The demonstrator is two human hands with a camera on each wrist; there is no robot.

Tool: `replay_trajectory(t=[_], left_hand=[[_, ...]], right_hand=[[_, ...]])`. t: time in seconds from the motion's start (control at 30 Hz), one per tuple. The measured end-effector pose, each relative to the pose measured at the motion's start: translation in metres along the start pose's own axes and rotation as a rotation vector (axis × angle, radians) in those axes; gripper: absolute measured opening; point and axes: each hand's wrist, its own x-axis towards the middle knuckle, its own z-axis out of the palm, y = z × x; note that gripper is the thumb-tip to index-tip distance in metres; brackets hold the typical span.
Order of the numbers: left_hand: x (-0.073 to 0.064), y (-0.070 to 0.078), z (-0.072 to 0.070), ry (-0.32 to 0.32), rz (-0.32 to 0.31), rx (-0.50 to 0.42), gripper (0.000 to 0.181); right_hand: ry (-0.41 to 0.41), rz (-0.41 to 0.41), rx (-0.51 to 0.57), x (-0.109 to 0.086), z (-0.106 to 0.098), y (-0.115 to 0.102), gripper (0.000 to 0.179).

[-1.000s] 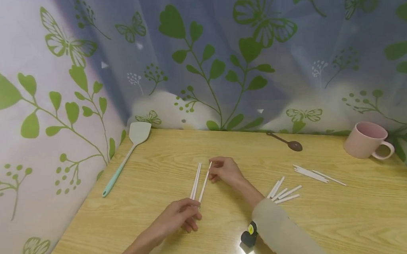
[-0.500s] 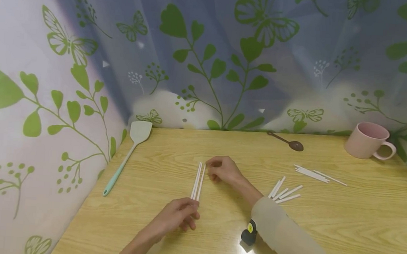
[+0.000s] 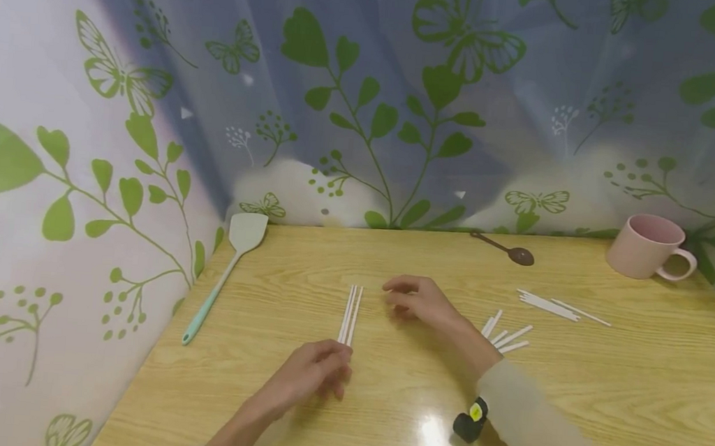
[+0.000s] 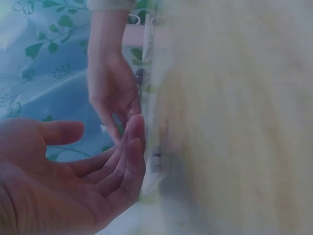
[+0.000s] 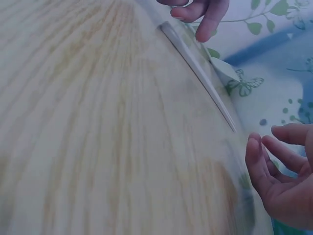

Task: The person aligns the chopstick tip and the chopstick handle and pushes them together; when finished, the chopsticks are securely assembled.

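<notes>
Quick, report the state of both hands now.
Left hand: open, holding nothing, near the white sticks.
Right hand: open, holding nothing.

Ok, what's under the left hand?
White sticks lie on the wooden table and run under the left hand. In the head view, the hand covers their near ends and the table beneath; the right wrist view seems to show those ends uncovered.

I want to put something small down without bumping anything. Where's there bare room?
The widest bare patch looks to be right of the right sleeve, in front of the flat stick bundle. Another lies between the spatula and the three long white sticks. Crowded: at the left hand, and where the right forearm partly hides the short white sticks.
</notes>
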Motion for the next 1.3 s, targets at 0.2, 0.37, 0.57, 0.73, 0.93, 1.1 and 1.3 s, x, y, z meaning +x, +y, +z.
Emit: replay_trajectory(t=[0.2, 0.37, 0.57, 0.73, 0.93, 1.1, 1.3], left_hand=[[0.012, 0.019, 0.002, 0.001, 0.072, 0.043, 0.045], [0.027, 0.034, 0.007, -0.008, 0.115, 0.044, 0.042], [0.044, 0.049, 0.016, -0.039, 0.177, 0.096, 0.038], [0.064, 0.059, 0.023, -0.035, 0.195, 0.146, 0.032], [0.088, 0.063, 0.033, -0.019, 0.218, 0.21, 0.03], [0.108, 0.066, 0.044, -0.038, 0.209, 0.193, 0.03], [0.132, 0.064, 0.061, -0.05, 0.206, 0.188, 0.028]], right_hand=[[-0.035, -0.004, 0.067, -0.028, -0.045, 0.004, 0.044], [-0.027, -0.021, 0.057, -0.052, -0.08, 0.005, 0.05], [-0.005, -0.026, -0.004, -0.078, -0.112, 0.008, 0.054], [0.042, -0.032, -0.008, -0.097, -0.13, 0.013, 0.053], [0.128, -0.048, -0.038, -0.111, -0.151, 0.024, 0.049], [0.205, -0.029, -0.088, -0.118, -0.167, 0.033, 0.041], [0.297, 0.016, -0.217, -0.122, -0.182, 0.036, 0.05]])
